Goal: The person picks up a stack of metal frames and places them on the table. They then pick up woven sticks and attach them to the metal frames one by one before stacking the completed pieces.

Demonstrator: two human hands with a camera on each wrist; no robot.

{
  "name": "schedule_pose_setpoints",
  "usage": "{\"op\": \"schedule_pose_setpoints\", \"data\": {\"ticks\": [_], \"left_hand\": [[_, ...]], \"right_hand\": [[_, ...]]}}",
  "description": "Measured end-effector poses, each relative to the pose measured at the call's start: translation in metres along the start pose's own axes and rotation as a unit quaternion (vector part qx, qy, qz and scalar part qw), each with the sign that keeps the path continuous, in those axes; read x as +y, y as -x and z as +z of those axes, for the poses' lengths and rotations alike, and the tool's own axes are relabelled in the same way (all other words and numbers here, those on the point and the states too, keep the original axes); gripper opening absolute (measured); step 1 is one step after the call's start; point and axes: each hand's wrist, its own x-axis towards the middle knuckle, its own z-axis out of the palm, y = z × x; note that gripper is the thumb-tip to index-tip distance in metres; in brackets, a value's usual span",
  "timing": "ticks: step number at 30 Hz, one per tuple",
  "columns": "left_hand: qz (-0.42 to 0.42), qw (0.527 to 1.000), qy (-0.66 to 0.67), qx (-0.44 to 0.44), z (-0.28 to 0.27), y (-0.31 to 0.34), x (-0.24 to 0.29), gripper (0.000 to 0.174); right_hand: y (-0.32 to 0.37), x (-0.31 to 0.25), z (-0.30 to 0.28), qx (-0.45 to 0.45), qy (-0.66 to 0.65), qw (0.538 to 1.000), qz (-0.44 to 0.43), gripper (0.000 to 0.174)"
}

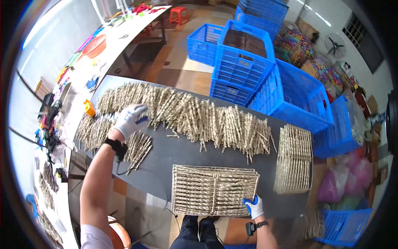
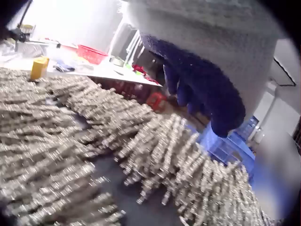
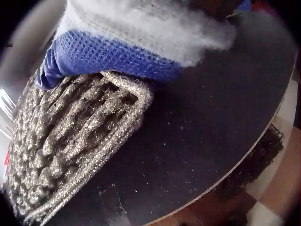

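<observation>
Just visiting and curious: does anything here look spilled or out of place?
Only slightly: a few loose glitter sticks lie on the dark table, apart from the long heap under the left hand. The right hand grips a flat rack.

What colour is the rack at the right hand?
Glittery gold; the rack shows best in the head view.

**A crowded workshop under strip lights**

A long dark flat-topped bench [image 1: 166,162] stands on a floor of brown and beige tiles [image 1: 182,70]. To its left a long white table [image 1: 124,33] runs along a pale grey wall [image 1: 54,37], with a round orange plastic basket [image 1: 94,46] on it and a small red plastic stool [image 1: 179,14] at its far end. Beyond the bench, blue slatted plastic crates [image 1: 244,62] are stacked. High on the right, a round black wall fan [image 1: 335,45] hangs beside a barred window [image 1: 360,35]. A bright ceiling strip light [image 1: 321,18] glows. Pink plastic bags [image 1: 331,186] lie low on the right.
</observation>
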Motion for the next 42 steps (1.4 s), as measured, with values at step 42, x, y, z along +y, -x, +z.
{"op": "schedule_pose_setpoints", "data": {"ticks": [42], "left_hand": [[-0.093, 0.983, 0.085, -0.134, 0.16, 0.129, 0.285, 0.066]], "right_hand": [[-0.009, -0.027, 0.059, 0.182, 0.449, 0.873, 0.06, 0.047]]}}
